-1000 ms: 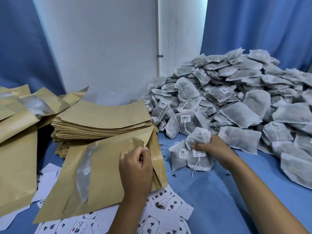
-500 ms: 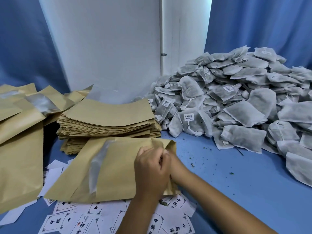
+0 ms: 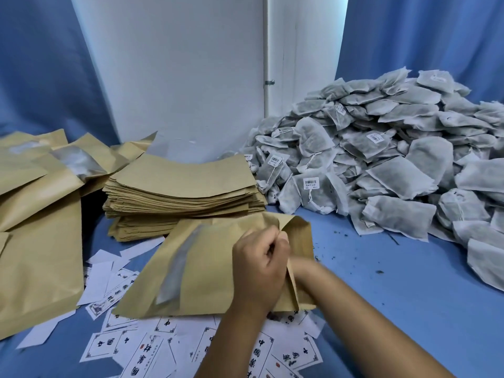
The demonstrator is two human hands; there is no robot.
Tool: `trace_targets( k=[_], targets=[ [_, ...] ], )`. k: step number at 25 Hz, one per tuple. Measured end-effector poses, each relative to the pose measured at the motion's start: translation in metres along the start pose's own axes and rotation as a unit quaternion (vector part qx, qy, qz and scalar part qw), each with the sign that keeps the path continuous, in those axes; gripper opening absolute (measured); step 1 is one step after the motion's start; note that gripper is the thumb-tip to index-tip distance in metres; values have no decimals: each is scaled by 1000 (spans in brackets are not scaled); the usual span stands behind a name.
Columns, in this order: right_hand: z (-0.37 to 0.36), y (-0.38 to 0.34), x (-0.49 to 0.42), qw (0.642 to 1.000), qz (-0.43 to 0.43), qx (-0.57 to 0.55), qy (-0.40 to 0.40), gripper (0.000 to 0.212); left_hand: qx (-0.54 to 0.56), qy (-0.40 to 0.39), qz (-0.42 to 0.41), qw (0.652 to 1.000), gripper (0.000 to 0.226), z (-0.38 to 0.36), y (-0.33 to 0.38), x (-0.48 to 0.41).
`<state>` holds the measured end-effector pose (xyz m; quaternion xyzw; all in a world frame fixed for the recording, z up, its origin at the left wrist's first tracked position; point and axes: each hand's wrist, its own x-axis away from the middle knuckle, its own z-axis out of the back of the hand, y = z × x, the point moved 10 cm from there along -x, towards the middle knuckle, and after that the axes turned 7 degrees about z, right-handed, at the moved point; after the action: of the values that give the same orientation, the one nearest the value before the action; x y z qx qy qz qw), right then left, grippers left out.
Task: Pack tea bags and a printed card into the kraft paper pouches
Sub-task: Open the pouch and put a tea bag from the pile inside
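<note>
A kraft paper pouch [image 3: 210,257] with a clear window strip lies on the blue table, its mouth facing right. My left hand [image 3: 259,268] pinches the upper lip of the mouth and holds it apart. My right hand [image 3: 301,267] is pushed inside the pouch; only the wrist and forearm show, and the fingers and what they hold are hidden. Printed cards [image 3: 152,347] lie scattered under and in front of the pouch. A big heap of grey tea bags [image 3: 381,165] with white tags fills the right side.
A stack of flat empty pouches [image 3: 185,186] sits behind the open one. More kraft pouches [image 3: 35,214] lie piled at the left. Tea crumbs [image 3: 351,255] dot the blue table between the pouch and the heap. A white wall and blue curtains stand behind.
One second ago my right hand gripped tea bags at the foot of the heap. It has since carried them left into the pouch mouth, which my left hand keeps holding apart.
</note>
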<state>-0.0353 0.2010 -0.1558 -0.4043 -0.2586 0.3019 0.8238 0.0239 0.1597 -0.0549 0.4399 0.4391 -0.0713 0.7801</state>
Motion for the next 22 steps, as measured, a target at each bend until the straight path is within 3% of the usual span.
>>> trace_targets(
  k=[2,4,6,7,9,10,12,17,22],
  targets=[
    [-14,-11,-5,999,32,8,-16,40,-25,15,23,999,33,3,-7,-3],
    [6,-26,-4,992,100,-73,5,36,-34,67,65,995,33,19,-22,-9],
    [69,-8,4,983,83,-57,152,38,-42,112,111,987,35,34,-39,-10],
    [94,7,10,977,44,58,199,38,-46,123,137,982,35,38,-48,-8],
    [96,38,16,950,-61,274,136,24,-60,130,162,976,34,40,-56,-6],
    [73,49,13,957,-73,276,48,17,-64,129,161,976,34,39,-55,-5],
    [31,47,5,971,-59,225,-55,30,-65,122,155,978,34,37,-55,-6],
    [11,37,-5,955,-31,289,-65,31,-64,120,158,978,40,35,-56,-3],
    [31,34,8,977,-10,206,-49,30,-62,115,166,977,39,34,-58,-3]
  ],
)
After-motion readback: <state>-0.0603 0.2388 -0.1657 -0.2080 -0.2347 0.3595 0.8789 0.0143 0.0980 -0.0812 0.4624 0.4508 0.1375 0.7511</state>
